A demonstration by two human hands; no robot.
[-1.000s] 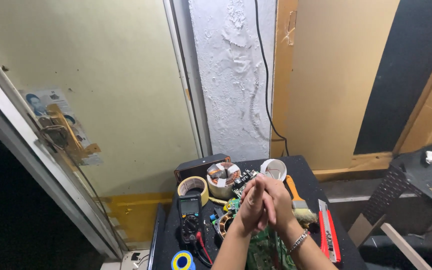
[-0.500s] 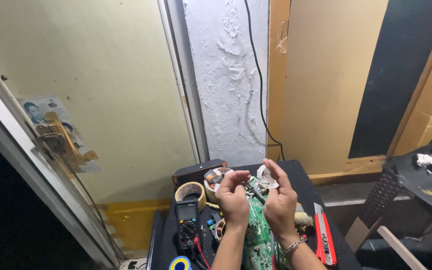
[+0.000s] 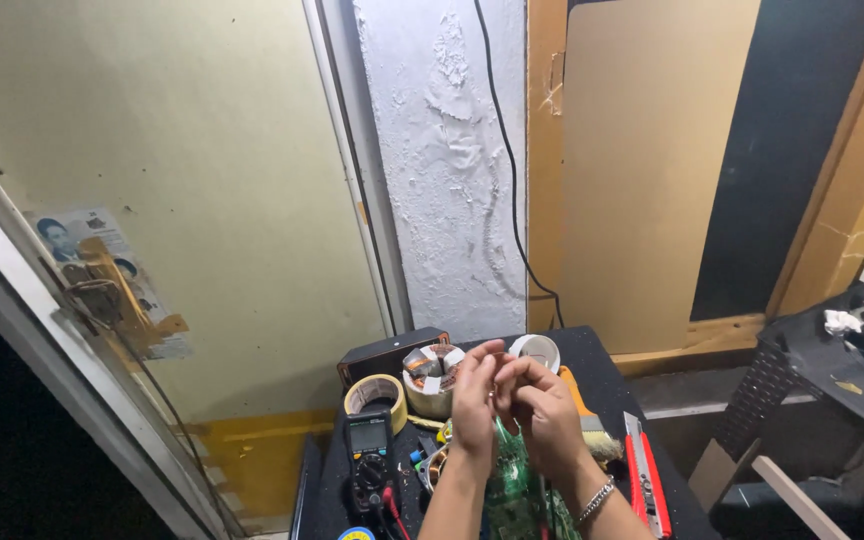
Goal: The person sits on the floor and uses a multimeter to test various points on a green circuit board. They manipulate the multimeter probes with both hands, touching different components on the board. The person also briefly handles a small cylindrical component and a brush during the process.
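Since the earlier frame, left hand (image 3: 474, 400) and right hand (image 3: 542, 408) have closed together above the green circuit board (image 3: 508, 487), fingertips pinched on something too small to identify.

Hands: two, left hand (image 3: 474, 400) and right hand (image 3: 544, 410), raised together over the table (image 3: 592, 350).
Tape rolls: two, one tan roll (image 3: 375, 397) near the table's left edge, one white roll (image 3: 535, 350) near its far edge.
Coils: one wound coil (image 3: 430, 372) between the two rolls.
Meters: one multimeter (image 3: 369, 462) at the left edge.
Circuit boards: one green board (image 3: 514, 490) under the hands.
Brushes: one brush (image 3: 586, 415) toward the right edge.
Cutters: one red cutter (image 3: 645, 482) along the right edge.
Bracelets: one bracelet (image 3: 597, 497), on the right wrist.
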